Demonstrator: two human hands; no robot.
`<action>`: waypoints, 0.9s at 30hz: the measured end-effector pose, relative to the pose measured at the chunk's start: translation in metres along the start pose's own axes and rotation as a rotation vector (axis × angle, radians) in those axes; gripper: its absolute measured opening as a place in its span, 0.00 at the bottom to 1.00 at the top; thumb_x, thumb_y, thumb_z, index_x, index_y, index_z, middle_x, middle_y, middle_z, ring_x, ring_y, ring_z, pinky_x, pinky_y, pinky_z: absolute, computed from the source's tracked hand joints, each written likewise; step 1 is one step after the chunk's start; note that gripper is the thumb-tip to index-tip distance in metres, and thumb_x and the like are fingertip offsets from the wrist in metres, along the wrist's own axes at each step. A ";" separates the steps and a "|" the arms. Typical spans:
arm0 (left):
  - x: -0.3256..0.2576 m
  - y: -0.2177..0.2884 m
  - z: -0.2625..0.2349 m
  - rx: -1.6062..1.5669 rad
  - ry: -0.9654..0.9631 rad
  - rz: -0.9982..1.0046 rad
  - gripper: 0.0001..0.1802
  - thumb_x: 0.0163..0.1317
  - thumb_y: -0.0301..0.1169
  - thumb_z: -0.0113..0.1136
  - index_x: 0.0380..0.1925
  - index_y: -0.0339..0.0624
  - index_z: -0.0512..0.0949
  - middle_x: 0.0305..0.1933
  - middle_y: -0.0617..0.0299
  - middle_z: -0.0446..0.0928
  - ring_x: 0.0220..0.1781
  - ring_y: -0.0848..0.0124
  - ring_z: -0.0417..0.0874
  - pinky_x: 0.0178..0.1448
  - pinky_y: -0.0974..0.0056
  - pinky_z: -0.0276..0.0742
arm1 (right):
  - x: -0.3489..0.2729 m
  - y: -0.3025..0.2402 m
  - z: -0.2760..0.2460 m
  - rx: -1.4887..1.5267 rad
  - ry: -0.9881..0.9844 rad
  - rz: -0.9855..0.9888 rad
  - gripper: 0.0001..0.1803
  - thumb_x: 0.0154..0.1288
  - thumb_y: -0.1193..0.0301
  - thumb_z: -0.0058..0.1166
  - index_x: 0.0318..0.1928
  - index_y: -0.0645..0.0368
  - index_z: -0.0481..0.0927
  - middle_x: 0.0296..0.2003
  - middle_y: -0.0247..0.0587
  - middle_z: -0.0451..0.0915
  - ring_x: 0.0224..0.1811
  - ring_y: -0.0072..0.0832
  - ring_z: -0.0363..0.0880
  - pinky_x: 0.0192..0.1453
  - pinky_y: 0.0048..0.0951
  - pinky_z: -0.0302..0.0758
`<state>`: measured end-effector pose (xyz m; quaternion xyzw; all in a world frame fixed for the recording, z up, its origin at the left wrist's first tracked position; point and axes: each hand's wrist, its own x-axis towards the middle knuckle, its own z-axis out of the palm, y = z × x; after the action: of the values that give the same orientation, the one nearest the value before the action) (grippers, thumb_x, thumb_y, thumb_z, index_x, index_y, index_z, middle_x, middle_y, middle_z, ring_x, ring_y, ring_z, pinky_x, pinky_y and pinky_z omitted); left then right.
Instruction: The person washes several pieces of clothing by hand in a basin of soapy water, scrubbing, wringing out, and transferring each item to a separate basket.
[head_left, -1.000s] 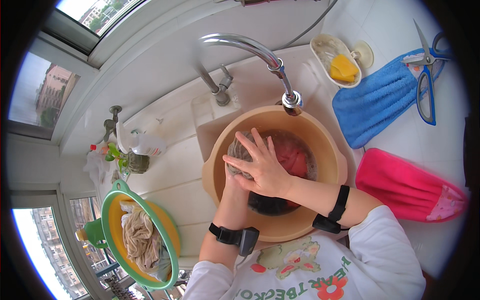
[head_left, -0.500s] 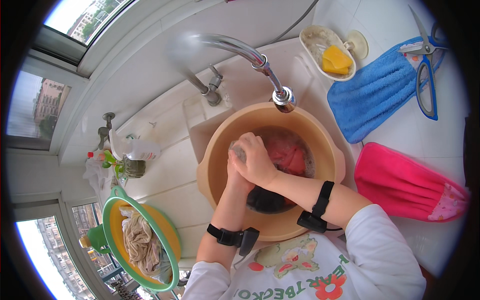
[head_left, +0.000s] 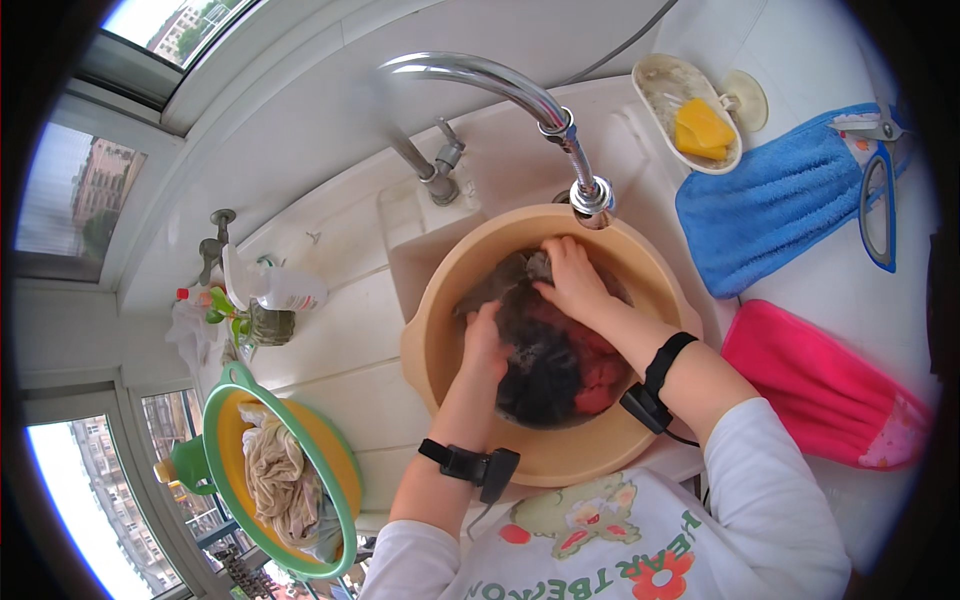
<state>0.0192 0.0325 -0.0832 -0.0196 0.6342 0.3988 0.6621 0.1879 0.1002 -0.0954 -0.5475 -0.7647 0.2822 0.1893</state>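
A tan plastic basin (head_left: 430,310) holds murky water with wet clothes in it. A dark grey cloth (head_left: 515,285) spreads across the far side of the water, between my two hands. My right hand (head_left: 578,285) has its fingers curled on the cloth's far right part. At the left, my left hand (head_left: 485,340) grips the cloth's near edge, its lower part dipping into the water. Beneath them lie a black garment (head_left: 535,380) and a red garment (head_left: 600,385), partly under the surface.
A chrome faucet (head_left: 500,75) arches over the basin's far rim. On the right are a soap dish (head_left: 650,80) with a yellow sponge (head_left: 703,128), blue towel (head_left: 770,200), scissors (head_left: 880,210) and pink towel (head_left: 810,385). A green-rimmed yellow basin (head_left: 350,470) with beige cloth stands left.
My hands were clasped together above the water around a grey bundle. Now they are apart and lower, with the dark cloth spread in the water between them.
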 end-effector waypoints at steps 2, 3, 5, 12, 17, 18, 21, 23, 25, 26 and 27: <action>-0.008 -0.007 0.011 0.076 0.058 0.039 0.34 0.59 0.39 0.54 0.66 0.56 0.56 0.65 0.59 0.61 0.61 0.53 0.66 0.63 0.34 0.52 | -0.006 0.019 0.023 -0.153 -0.100 -0.074 0.19 0.57 0.69 0.55 0.49 0.57 0.72 0.58 0.54 0.63 0.57 0.53 0.65 0.56 0.45 0.70; -0.008 -0.010 0.012 0.077 0.064 0.040 0.34 0.59 0.39 0.54 0.66 0.56 0.56 0.65 0.59 0.61 0.61 0.53 0.66 0.63 0.34 0.52 | -0.010 0.026 0.034 -0.306 -0.198 -0.148 0.19 0.56 0.70 0.55 0.50 0.56 0.72 0.59 0.53 0.63 0.58 0.52 0.65 0.57 0.45 0.70; -0.008 -0.015 0.011 0.054 0.063 0.057 0.40 0.57 0.36 0.53 0.69 0.62 0.49 0.67 0.60 0.58 0.61 0.55 0.66 0.61 0.31 0.51 | -0.016 0.039 0.053 -0.361 -0.294 -0.159 0.20 0.55 0.73 0.53 0.51 0.54 0.73 0.62 0.53 0.62 0.58 0.49 0.65 0.58 0.44 0.70; -0.015 -0.008 -0.001 0.279 -0.098 0.204 0.54 0.44 0.17 0.52 0.73 0.51 0.38 0.69 0.48 0.55 0.58 0.59 0.71 0.53 0.65 0.71 | -0.001 0.018 0.031 -0.377 -0.735 -0.014 0.25 0.54 0.70 0.56 0.53 0.58 0.68 0.52 0.62 0.72 0.57 0.54 0.69 0.58 0.46 0.70; -0.020 -0.010 0.010 0.635 -0.219 0.553 0.56 0.39 0.12 0.57 0.71 0.45 0.44 0.63 0.50 0.63 0.59 0.62 0.70 0.57 0.64 0.71 | 0.016 -0.054 -0.051 0.168 -0.483 0.059 0.22 0.52 0.67 0.58 0.47 0.65 0.74 0.42 0.60 0.78 0.45 0.51 0.78 0.50 0.42 0.74; -0.018 -0.013 0.011 0.754 -0.195 0.755 0.55 0.39 0.12 0.61 0.70 0.43 0.48 0.62 0.51 0.65 0.59 0.63 0.70 0.58 0.64 0.71 | 0.019 -0.071 -0.070 0.298 -0.502 0.056 0.19 0.53 0.67 0.57 0.44 0.66 0.76 0.38 0.56 0.80 0.43 0.47 0.80 0.48 0.40 0.75; -0.016 -0.007 0.008 0.703 -0.313 0.943 0.42 0.45 0.22 0.70 0.63 0.42 0.63 0.55 0.55 0.73 0.52 0.66 0.76 0.55 0.64 0.73 | 0.014 -0.114 -0.109 0.675 -0.551 0.126 0.17 0.54 0.66 0.57 0.42 0.66 0.79 0.35 0.47 0.81 0.40 0.36 0.81 0.44 0.36 0.76; -0.030 0.005 0.013 0.701 -0.364 0.955 0.30 0.46 0.27 0.72 0.51 0.39 0.71 0.51 0.57 0.77 0.49 0.67 0.78 0.54 0.62 0.74 | 0.007 -0.128 -0.133 0.923 -0.570 0.206 0.17 0.55 0.66 0.57 0.42 0.65 0.80 0.35 0.41 0.81 0.38 0.29 0.80 0.42 0.33 0.75; -0.042 0.011 0.011 0.861 -0.191 1.125 0.22 0.49 0.26 0.70 0.44 0.37 0.74 0.41 0.61 0.79 0.43 0.70 0.79 0.49 0.63 0.76 | 0.002 -0.135 -0.153 1.198 -0.513 0.388 0.16 0.61 0.68 0.55 0.42 0.69 0.78 0.39 0.36 0.81 0.43 0.21 0.77 0.47 0.28 0.73; -0.043 0.014 0.006 0.906 -0.220 0.968 0.17 0.50 0.25 0.68 0.40 0.37 0.75 0.37 0.63 0.79 0.40 0.74 0.78 0.45 0.65 0.76 | 0.002 -0.128 -0.160 1.197 -0.530 0.369 0.18 0.60 0.66 0.56 0.44 0.68 0.77 0.40 0.37 0.80 0.44 0.23 0.77 0.49 0.28 0.73; -0.045 0.017 -0.001 0.910 -0.217 0.973 0.17 0.50 0.25 0.68 0.40 0.37 0.75 0.37 0.63 0.79 0.40 0.74 0.78 0.45 0.65 0.76 | -0.001 -0.125 -0.166 1.200 -0.529 0.362 0.18 0.60 0.66 0.56 0.44 0.68 0.77 0.40 0.37 0.80 0.44 0.23 0.77 0.49 0.28 0.73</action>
<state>0.0139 0.0209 -0.0368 0.5893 0.6056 0.3444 0.4090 0.1964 0.1062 0.1127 -0.3795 -0.3927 0.8092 0.2165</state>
